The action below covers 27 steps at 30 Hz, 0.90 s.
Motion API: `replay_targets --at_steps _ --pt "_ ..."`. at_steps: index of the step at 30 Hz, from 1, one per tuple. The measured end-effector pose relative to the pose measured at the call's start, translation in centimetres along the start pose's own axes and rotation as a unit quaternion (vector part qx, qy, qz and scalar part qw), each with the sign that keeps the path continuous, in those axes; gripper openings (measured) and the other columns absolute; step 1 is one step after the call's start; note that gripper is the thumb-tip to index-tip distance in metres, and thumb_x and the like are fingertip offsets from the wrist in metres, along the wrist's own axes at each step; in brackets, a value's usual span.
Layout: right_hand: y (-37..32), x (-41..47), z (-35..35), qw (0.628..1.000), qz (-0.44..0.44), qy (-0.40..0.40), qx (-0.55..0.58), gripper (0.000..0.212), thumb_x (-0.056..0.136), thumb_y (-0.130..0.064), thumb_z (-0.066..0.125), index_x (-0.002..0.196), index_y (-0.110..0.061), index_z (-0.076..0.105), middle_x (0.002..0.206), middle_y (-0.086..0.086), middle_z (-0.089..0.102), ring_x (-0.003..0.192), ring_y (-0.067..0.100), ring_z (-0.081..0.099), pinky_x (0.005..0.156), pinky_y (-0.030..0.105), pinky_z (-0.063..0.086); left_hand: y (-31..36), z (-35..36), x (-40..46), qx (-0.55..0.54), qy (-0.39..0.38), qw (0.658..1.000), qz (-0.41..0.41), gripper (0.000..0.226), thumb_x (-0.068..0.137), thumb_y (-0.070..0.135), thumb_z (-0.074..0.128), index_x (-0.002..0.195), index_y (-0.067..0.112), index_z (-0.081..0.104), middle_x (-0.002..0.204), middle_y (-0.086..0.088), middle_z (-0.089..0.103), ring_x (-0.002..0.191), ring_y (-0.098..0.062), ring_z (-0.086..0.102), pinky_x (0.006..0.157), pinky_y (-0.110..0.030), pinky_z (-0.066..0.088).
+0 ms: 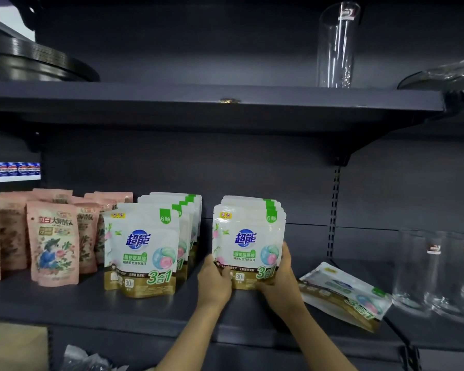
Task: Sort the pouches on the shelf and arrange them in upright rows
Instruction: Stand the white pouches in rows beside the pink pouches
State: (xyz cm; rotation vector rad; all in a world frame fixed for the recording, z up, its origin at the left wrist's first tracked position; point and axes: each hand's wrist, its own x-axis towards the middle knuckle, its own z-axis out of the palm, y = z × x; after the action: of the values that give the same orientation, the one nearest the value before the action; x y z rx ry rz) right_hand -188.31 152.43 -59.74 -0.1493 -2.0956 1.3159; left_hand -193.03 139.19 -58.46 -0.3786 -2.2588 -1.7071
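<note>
Dark grey metal shelf [145, 311] w/ matching back panel, dim store light. Left hand [215, 282] and right hand [281, 277] both closed round the lower corners of an upright stack of white pouches [248, 236], mid-shelf. 2nd upright white row [145, 245] just left of it, pink pouches [52, 242] further left. Loose white pouches [346, 295] lying flat on the right, near clear glasses [434, 271]. Tall glass [335, 46] on upper shelf [198, 103]

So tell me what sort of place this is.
Most likely a shop aisle. Dark metal shelves on slotted uprights hold many identical white detergent pouches and pink pouches facing front, with drinking glasses alongside, some carrying labels.
</note>
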Motion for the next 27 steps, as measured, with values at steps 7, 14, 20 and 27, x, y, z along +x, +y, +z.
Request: replay_targets --at_steps 7,14,20,27 --pt "0.8 0.6 0.3 1.0 0.021 0.0 -0.019 0.106 0.064 -0.014 0.075 0.146 -0.032 0.01 0.141 0.0 0.046 0.125 0.015 0.053 0.101 0.044 0.049 -0.3 0.0 0.2 0.006 -0.023 1.0 -0.006 0.031 0.091 0.004 0.049 0.122 0.006 0.05 0.121 -0.013 0.06 0.112 -0.027 0.056 0.095 -0.032 0.044" --pt "-2.0 -1.5 -0.3 0.993 0.023 0.062 -0.096 0.078 0.078 -0.003 0.064 0.144 -0.011 0.024 0.135 0.013 0.042 0.123 0.026 0.043 0.1 0.032 0.042 1.1 0.1 -1.5 0.084 0.114 0.978 0.152 0.044 0.088 0.008 0.053 0.13 0.002 0.044 0.125 -0.015 0.052 0.118 -0.029 0.049 0.099 -0.037 0.041" --pt "-3.4 -2.3 -4.3 0.963 -0.005 0.137 -0.231 0.034 0.084 0.006 0.049 0.117 0.005 0.054 0.118 0.022 0.053 0.105 0.034 0.051 0.084 0.032 0.04 5.7 3.1 -3.0 0.116 0.054 0.94 0.318 0.02 0.085 0.008 0.05 0.101 0.004 0.059 0.098 -0.012 0.063 0.088 -0.028 0.061 0.076 -0.036 0.052" --pt "-2.0 -3.6 -11.1 0.907 0.11 0.201 -0.354 0.03 0.085 -0.006 0.051 0.113 0.002 0.057 0.117 0.022 0.056 0.107 0.038 0.052 0.085 0.039 0.041 10.3 10.1 -4.2 0.225 -0.225 0.921 0.227 0.029 0.093 0.018 0.046 0.117 0.002 0.051 0.122 -0.019 0.056 0.114 -0.034 0.054 0.091 -0.037 0.044"
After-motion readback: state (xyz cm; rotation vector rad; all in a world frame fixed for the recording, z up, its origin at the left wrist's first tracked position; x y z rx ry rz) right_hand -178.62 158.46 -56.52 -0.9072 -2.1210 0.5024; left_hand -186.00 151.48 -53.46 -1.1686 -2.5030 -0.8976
